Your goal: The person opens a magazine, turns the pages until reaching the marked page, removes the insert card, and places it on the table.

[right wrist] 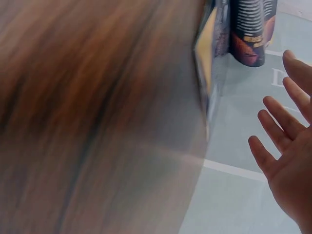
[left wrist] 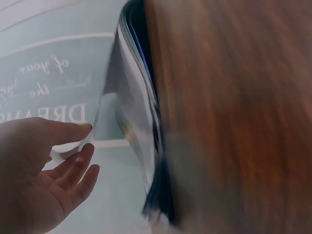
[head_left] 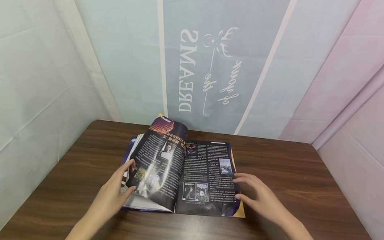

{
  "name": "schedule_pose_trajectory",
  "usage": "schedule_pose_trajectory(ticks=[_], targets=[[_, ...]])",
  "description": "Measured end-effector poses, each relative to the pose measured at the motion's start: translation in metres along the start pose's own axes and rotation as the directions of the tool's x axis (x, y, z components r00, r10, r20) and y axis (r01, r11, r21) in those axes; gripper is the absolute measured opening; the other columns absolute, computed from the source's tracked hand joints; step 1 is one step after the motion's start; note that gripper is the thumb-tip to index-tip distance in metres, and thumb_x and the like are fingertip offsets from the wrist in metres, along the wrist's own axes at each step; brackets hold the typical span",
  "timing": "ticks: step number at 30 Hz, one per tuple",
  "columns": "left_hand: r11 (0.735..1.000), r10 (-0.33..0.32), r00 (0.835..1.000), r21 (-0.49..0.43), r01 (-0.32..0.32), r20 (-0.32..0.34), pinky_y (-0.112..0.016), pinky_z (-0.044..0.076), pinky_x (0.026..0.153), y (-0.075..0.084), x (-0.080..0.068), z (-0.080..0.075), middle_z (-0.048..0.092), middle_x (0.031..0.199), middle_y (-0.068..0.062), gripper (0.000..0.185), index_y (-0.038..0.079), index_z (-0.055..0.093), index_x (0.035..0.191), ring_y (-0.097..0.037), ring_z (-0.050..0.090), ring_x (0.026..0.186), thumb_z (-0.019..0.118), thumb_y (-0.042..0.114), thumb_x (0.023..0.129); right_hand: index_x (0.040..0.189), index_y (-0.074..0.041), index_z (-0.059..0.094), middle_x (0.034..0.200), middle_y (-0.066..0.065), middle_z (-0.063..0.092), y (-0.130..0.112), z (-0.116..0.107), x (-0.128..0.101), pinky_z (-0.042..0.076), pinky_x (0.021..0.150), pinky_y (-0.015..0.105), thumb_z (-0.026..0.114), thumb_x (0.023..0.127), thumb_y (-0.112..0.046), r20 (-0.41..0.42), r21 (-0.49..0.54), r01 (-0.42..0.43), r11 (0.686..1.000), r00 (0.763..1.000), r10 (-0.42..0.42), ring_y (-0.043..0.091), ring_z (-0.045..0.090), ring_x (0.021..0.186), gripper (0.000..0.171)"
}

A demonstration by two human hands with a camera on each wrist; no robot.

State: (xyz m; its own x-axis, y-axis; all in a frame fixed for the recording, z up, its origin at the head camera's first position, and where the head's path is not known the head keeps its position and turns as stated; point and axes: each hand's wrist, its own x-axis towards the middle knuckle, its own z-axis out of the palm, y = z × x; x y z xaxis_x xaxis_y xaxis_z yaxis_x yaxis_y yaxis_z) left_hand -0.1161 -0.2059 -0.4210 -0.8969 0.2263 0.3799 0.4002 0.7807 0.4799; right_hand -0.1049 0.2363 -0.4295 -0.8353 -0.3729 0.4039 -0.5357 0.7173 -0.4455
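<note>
An open magazine [head_left: 212, 188] with dark printed pages lies on the wooden table. Its left-hand page [head_left: 163, 165] is lifted and bows upward, with pale sheets showing beneath it. My left hand [head_left: 111, 192] pinches the outer edge of that page between thumb and fingers; the left wrist view shows the raised sheet at the fingertips. Beside the magazine's right edge is my right hand [head_left: 259, 196], palm toward the pages, its fingers spread and fingertips right at the edge. In the right wrist view that hand's fingers [right wrist: 275, 117] are extended and hold nothing.
The brown table [head_left: 290, 168] extends around the magazine on both sides. Behind it hangs a pale blue cloth backdrop [head_left: 130, 51] with reversed white lettering, and light fabric walls [head_left: 28, 71] stand left and right.
</note>
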Motion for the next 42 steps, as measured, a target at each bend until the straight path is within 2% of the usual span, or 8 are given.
schedule_pose_trajectory(ticks=[4, 6, 13, 22, 27, 34, 37, 42], targets=[[1.0, -0.026, 0.999, 0.001, 0.026, 0.031, -0.04, 0.058, 0.073, -0.01, -0.003, -0.003, 0.06, 0.126, -0.016, 0.081, 0.003, 0.038, 0.143, -0.024, 0.065, 0.09, 0.082, -0.005, 0.075, 0.119, -0.014, 0.067, 0.13, 0.002, 0.062, 0.005, 0.001, -0.005, 0.049, 0.096, 0.046, 0.085, 0.077, -0.013, 0.06, -0.02, -0.012, 1.0, 0.998, 0.013, 0.025, 0.058, 0.12, 0.046], [0.999, -0.032, 0.998, 0.019, 0.031, 0.05, -0.041, 0.057, 0.072, -0.015, -0.004, -0.006, 0.063, 0.118, -0.016, 0.079, 0.002, 0.039, 0.141, -0.025, 0.065, 0.09, 0.083, -0.003, 0.075, 0.12, -0.013, 0.067, 0.131, 0.003, 0.062, 0.008, 0.002, -0.008, 0.049, 0.095, 0.049, 0.085, 0.077, -0.014, 0.082, -0.017, -0.019, 1.0, 0.996, 0.02, 0.025, 0.058, 0.12, 0.047], [0.996, -0.062, 0.984, 0.068, 0.051, 0.17, -0.058, 0.051, 0.089, -0.03, -0.007, -0.015, 0.059, 0.126, -0.028, 0.075, -0.007, 0.045, 0.137, -0.046, 0.058, 0.111, 0.084, 0.002, 0.074, 0.123, -0.013, 0.065, 0.13, 0.005, 0.062, 0.013, 0.003, -0.016, 0.051, 0.094, 0.051, 0.086, 0.075, -0.013, 0.128, -0.032, -0.034, 0.999, 0.991, 0.038, 0.027, 0.058, 0.119, 0.052], [0.993, -0.11, 0.94, 0.081, 0.088, 0.322, -0.059, 0.051, 0.089, -0.041, -0.009, -0.017, 0.063, 0.116, -0.009, 0.061, 0.003, 0.057, 0.132, -0.038, 0.058, 0.111, 0.083, 0.014, 0.078, 0.131, -0.016, 0.06, 0.139, 0.01, 0.055, 0.016, 0.003, -0.023, 0.048, 0.097, 0.056, 0.084, 0.079, -0.017, 0.282, -0.005, -0.103, 0.995, 0.954, 0.101, 0.034, 0.053, 0.126, 0.057], [0.993, -0.119, 0.915, 0.063, 0.102, 0.385, -0.061, 0.049, 0.091, -0.045, -0.008, -0.017, 0.06, 0.121, -0.011, 0.059, 0.005, 0.057, 0.132, -0.042, 0.055, 0.117, 0.082, 0.017, 0.08, 0.131, -0.015, 0.06, 0.141, 0.011, 0.054, 0.018, 0.002, -0.025, 0.047, 0.097, 0.056, 0.084, 0.079, -0.018, 0.324, 0.002, -0.112, 0.994, 0.94, 0.106, 0.036, 0.052, 0.127, 0.058], [0.99, -0.135, 0.899, 0.085, 0.109, 0.417, -0.069, 0.044, 0.091, -0.046, -0.007, -0.016, 0.037, 0.146, -0.033, 0.062, 0.004, 0.057, 0.133, -0.056, 0.04, 0.128, 0.083, 0.023, 0.08, 0.129, -0.014, 0.061, 0.145, 0.01, 0.051, 0.018, 0.001, -0.024, 0.045, 0.098, 0.057, 0.085, 0.077, -0.019, 0.337, -0.01, -0.123, 0.992, 0.934, 0.119, 0.036, 0.049, 0.129, 0.057], [0.99, -0.127, 0.901, 0.107, 0.09, 0.414, -0.068, 0.045, 0.092, -0.047, -0.008, -0.015, 0.036, 0.148, -0.03, 0.063, 0.005, 0.058, 0.133, -0.054, 0.039, 0.129, 0.083, 0.026, 0.079, 0.128, -0.014, 0.061, 0.146, 0.011, 0.05, 0.018, 0.001, -0.024, 0.045, 0.099, 0.057, 0.085, 0.077, -0.019, 0.347, -0.014, -0.135, 0.991, 0.929, 0.131, 0.037, 0.048, 0.13, 0.056], [0.985, -0.114, 0.909, 0.166, 0.051, 0.401, -0.065, 0.048, 0.09, -0.049, -0.01, -0.014, 0.045, 0.145, -0.024, 0.062, 0.008, 0.06, 0.133, -0.046, 0.044, 0.127, 0.081, 0.035, 0.081, 0.127, -0.015, 0.063, 0.146, 0.011, 0.049, 0.019, 0.0, -0.023, 0.045, 0.099, 0.057, 0.084, 0.079, -0.02, 0.346, -0.03, -0.135, 0.99, 0.928, 0.137, 0.037, 0.048, 0.13, 0.052]])
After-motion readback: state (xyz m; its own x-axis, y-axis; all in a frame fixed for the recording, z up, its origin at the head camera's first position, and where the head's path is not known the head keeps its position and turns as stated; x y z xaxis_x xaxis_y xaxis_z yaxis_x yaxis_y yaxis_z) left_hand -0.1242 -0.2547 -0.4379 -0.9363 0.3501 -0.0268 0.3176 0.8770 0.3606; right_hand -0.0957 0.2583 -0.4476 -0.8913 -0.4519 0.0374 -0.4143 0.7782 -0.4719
